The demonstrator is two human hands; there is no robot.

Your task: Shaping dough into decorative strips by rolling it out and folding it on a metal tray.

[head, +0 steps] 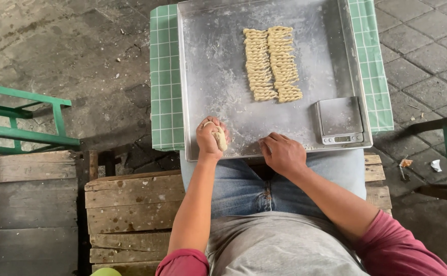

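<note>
Nestling dough (220,139) inside left fingers (207,134)

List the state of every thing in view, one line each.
left hand: closed around a dough piece
dough piece: gripped, over the tray's near edge
right hand: resting on the tray, holding nothing visible
tray: floured
twisted dough sticks: laid in two rows
scale: platform bare

The floor (80,56) is cracked grey paving under flat daylight. A green plastic stool (24,122) stands well left of the left hand (210,138). A weathered wooden pallet bench (131,209) lies below both hands, grey planks (24,204) beside it.
</note>
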